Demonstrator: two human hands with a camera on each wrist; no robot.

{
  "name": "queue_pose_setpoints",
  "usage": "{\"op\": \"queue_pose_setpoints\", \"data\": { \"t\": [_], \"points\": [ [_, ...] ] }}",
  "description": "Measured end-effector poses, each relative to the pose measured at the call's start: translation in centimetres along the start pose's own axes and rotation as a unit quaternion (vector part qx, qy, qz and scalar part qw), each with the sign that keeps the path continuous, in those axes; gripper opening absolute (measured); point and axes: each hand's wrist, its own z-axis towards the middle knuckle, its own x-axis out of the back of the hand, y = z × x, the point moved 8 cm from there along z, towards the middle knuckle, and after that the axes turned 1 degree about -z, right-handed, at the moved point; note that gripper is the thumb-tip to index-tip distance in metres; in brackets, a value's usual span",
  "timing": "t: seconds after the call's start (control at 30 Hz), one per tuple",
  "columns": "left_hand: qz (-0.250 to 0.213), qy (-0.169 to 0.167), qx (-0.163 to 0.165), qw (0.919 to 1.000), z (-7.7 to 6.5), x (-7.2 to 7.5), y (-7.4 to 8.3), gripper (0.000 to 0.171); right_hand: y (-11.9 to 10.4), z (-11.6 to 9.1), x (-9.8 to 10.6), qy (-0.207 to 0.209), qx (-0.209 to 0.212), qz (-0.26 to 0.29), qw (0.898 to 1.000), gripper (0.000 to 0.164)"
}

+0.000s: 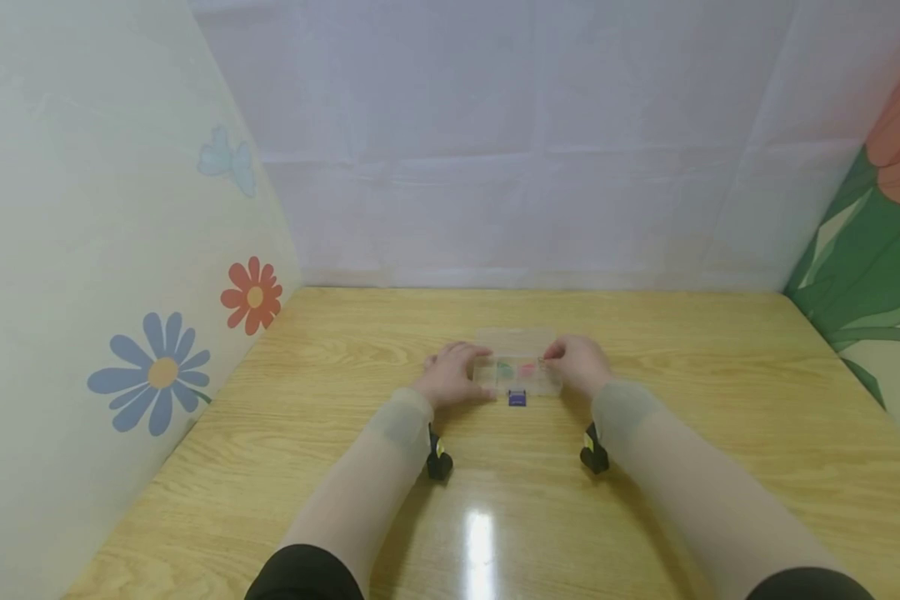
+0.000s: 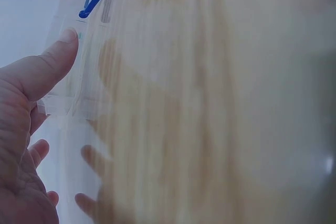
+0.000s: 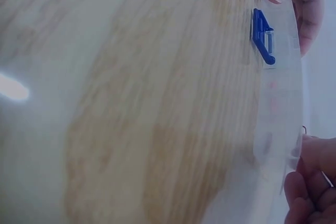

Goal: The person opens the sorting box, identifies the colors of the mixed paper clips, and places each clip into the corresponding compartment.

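Observation:
A small clear plastic compartment box (image 1: 486, 377) lies on the table with its lid (image 1: 516, 340) raised at the back. Its blue latch (image 1: 517, 398) hangs at the front. Green pieces (image 1: 505, 369) and pink pieces (image 1: 527, 370) show inside, in separate compartments. My left hand (image 1: 453, 377) grips the box's left end, thumb at the front and fingers behind. Over the right-hand compartments, my right hand (image 1: 581, 365) pinches something small and thin. In the right wrist view a dark, curved, wire-like tip (image 3: 304, 129) pokes out above those fingers; its kind is unclear.
The wood-grain table (image 1: 330, 350) extends around the box. A pale cloth backdrop (image 1: 532, 225) stands behind, with flower-printed panels (image 1: 162, 372) at both sides. Black wrist cameras (image 1: 439, 460) are strapped under the wrists.

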Motion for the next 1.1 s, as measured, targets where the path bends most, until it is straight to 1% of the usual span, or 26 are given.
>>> {"op": "queue_pose_setpoints", "data": {
  "t": [0.17,0.37,0.6,0.9,0.97,1.0,1.1],
  "points": [
    [0.0,0.001,0.0,1.0,0.1,0.0,0.0,0.078,0.2,0.2,-0.1,0.001,-0.002,-0.004,1.0,0.017],
    [0.002,0.001,0.001,1.0,0.1,0.0,-0.2,0.077,0.4,0.3,-0.3,-0.003,-0.009,0.005,1.0,0.017],
    [0.004,0.0,0.003,1.0,0.1,0.0,-0.1,0.078,0.4,0.2,-0.3,-0.001,-0.003,0.013,1.0,0.019],
    [0.004,-0.003,0.004,1.0,-0.1,0.0,0.0,0.078,0.6,-0.5,-0.2,-0.001,-0.001,0.029,1.0,0.022],
    [0.004,-0.002,0.003,1.0,0.0,0.0,0.0,0.078,0.5,-0.9,-0.1,0.001,0.011,0.019,1.0,0.025],
    [0.005,-0.001,0.002,1.0,-0.1,0.0,0.0,0.078,0.4,-1.0,-0.1,0.001,0.025,0.007,1.0,0.027],
    [0.006,-0.001,0.001,1.0,-0.1,0.0,0.0,0.077,0.1,-1.5,-0.1,0.002,0.079,-0.058,0.995,0.038]
  ]
}}
